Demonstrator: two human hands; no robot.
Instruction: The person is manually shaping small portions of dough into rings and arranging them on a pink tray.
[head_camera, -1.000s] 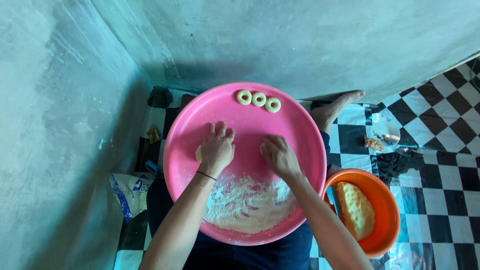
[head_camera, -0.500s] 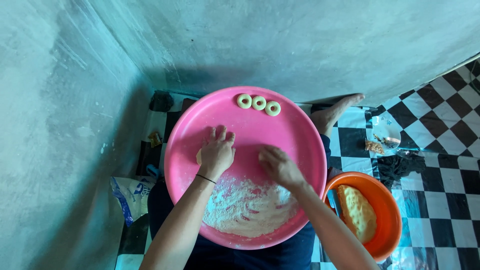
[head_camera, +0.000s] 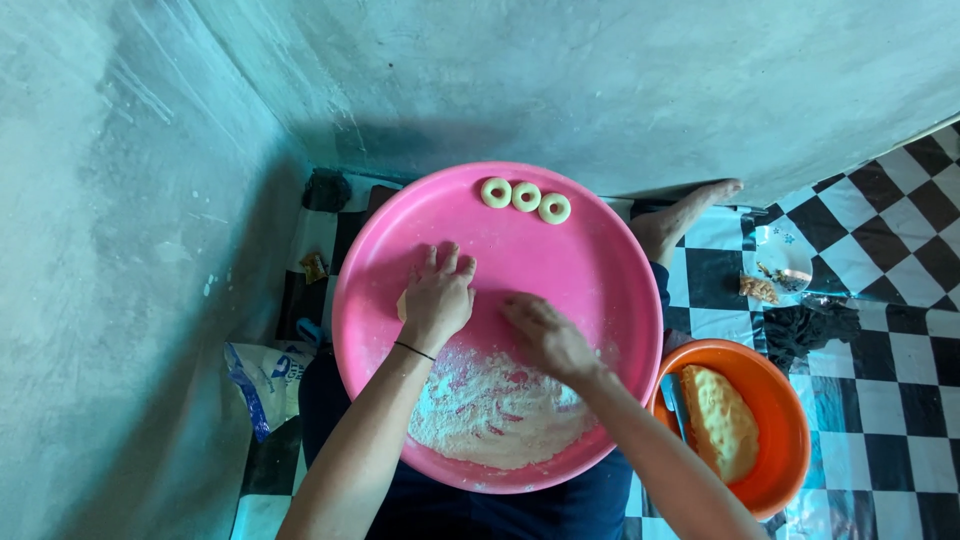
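On the pink tray (head_camera: 600, 270), the left hand (head_camera: 437, 297) presses flat on a dough piece (head_camera: 402, 305), fingers spread. The right hand (head_camera: 548, 338) rests loosely open, empty, beside the flour (head_camera: 495, 410). Even, light pressure would likely serve best.

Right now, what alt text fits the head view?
Two bare hands work on a large pink tray: the left hand presses a bit of dough, the right hand hovers over flour. Three dough rings line the far rim; an orange bowl of dough sits right.

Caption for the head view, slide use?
Both hands press dough on a floured pink tray beside three dough rings.
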